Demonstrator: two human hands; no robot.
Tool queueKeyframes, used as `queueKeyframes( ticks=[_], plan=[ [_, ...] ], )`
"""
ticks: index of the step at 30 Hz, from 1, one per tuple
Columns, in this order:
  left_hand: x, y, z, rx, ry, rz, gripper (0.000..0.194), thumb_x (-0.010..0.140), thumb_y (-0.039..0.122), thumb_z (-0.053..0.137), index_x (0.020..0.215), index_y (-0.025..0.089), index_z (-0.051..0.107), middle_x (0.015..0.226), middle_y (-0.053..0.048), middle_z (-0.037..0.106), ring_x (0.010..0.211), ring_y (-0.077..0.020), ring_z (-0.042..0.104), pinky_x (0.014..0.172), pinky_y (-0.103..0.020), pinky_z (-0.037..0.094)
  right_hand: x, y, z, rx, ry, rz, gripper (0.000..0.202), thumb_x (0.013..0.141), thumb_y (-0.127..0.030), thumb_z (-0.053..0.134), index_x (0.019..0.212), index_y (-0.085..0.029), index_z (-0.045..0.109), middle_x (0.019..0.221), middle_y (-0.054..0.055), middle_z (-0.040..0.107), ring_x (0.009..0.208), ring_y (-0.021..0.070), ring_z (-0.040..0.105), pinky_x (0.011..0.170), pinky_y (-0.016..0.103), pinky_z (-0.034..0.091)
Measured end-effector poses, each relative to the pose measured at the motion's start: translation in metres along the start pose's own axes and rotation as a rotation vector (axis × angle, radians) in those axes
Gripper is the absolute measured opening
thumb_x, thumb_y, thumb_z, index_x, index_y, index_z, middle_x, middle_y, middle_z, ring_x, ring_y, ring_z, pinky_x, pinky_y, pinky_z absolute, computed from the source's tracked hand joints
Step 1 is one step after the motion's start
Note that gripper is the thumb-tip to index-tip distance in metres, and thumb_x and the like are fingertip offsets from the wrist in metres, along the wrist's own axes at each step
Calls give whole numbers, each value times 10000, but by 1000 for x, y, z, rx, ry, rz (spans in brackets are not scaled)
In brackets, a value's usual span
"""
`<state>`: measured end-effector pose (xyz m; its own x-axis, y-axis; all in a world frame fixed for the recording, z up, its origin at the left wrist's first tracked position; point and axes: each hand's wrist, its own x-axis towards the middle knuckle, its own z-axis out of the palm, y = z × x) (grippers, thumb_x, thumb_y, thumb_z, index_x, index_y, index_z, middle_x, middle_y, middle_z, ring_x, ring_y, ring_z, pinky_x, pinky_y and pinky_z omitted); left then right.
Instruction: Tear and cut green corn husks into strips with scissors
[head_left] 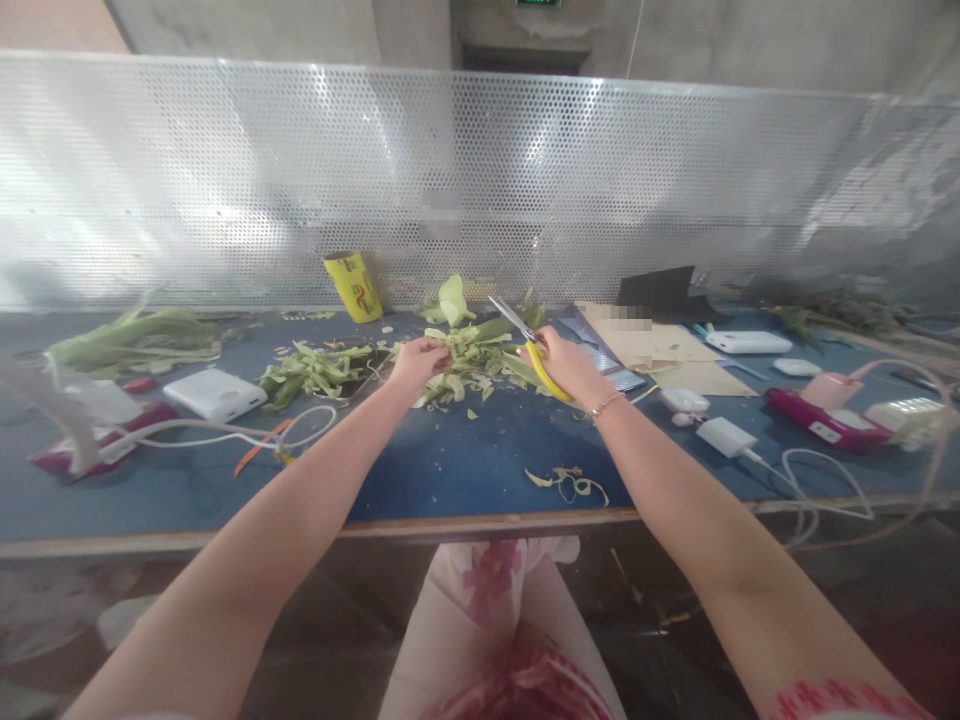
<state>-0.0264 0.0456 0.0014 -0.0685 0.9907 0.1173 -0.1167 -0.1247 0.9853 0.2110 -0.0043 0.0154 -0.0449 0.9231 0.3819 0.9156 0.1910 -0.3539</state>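
Observation:
My right hand [562, 362] is closed around the yellow handles of the scissors [546, 372], whose metal blades point up and to the left with their tips apart. Left of them, my left hand [424, 362] has its fingers pressed together at a heap of green leaves and stems [469, 345]; what is between the fingertips is too small to make out. Beside that hand, on its left, lies a pile of cut green stalks [319, 370]. Small leaf scraps are scattered around the heap on the blue table [450, 465].
A yellow container [354, 287] stands by the perforated metal screen [487, 170]. At left are long leaves [135, 340], a white box-shaped device [215, 394] and cables. Cardboard [660, 345], a white charger [726, 437] and a magenta power strip [829, 422] lie at right.

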Motion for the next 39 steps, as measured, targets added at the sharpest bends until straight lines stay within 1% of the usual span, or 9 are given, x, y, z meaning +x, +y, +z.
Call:
queueKeyframes(
  ticks=[5,11,19,21,24,26,30,35,39],
  plan=[
    [4,-4,-2,5,17,29,144,588,94,682,658,126,560,538,5,588,507,-94,574,643,-275,518,-1,-2,0,12,-7,-103,452,827,-546,477,1118,-201,503,975,83,666,876,225,624,673,264,405],
    [6,-8,-7,138,28,169,119,560,136,685,641,140,598,539,-2,601,514,-101,555,607,-251,487,-2,-9,1,-75,23,-218,446,777,-520,557,1101,-215,548,1004,85,623,865,202,590,692,268,407],
    [6,-8,-7,268,63,155,108,533,137,679,630,142,634,508,-5,595,475,-107,526,575,-260,470,-9,-19,1,-70,25,-312,423,777,-510,562,1074,-209,583,928,70,618,784,177,572,633,251,374],
    [4,-6,-6,280,81,161,101,545,136,678,631,142,626,523,-8,600,483,-109,535,584,-266,477,-9,-20,2,-24,-10,-342,432,769,-515,569,1053,-191,598,887,69,628,758,170,568,623,248,369],
    [-3,0,0,166,77,129,88,576,99,659,613,138,589,524,0,586,506,-103,552,638,-276,500,-8,-19,6,117,-119,-377,458,759,-516,578,1059,-171,609,816,52,641,695,147,558,622,243,379],
    [-8,4,6,-24,64,56,100,604,66,633,597,133,559,513,11,561,513,-89,553,678,-274,511,-7,-19,11,230,-190,-389,477,746,-520,586,1058,-160,618,803,47,648,666,135,557,620,242,392],
    [-15,11,13,-242,24,-63,111,647,9,569,677,114,595,648,-19,624,608,-83,603,751,-253,523,-2,-19,23,397,-274,-377,501,712,-520,611,1045,-147,630,814,48,660,673,137,581,600,234,413],
    [-16,12,12,-375,-97,-54,168,682,-15,519,741,99,627,760,-55,668,730,-104,648,854,-263,515,4,-17,35,475,-254,-323,444,715,-508,610,988,-160,651,835,40,672,715,142,610,622,225,443],
    [-18,13,12,-364,-106,-59,178,693,-16,533,784,107,624,756,-63,678,762,-131,663,894,-312,506,3,-19,32,448,-231,-264,434,701,-522,623,936,-159,666,763,28,665,661,137,603,593,221,444]
  ],
)
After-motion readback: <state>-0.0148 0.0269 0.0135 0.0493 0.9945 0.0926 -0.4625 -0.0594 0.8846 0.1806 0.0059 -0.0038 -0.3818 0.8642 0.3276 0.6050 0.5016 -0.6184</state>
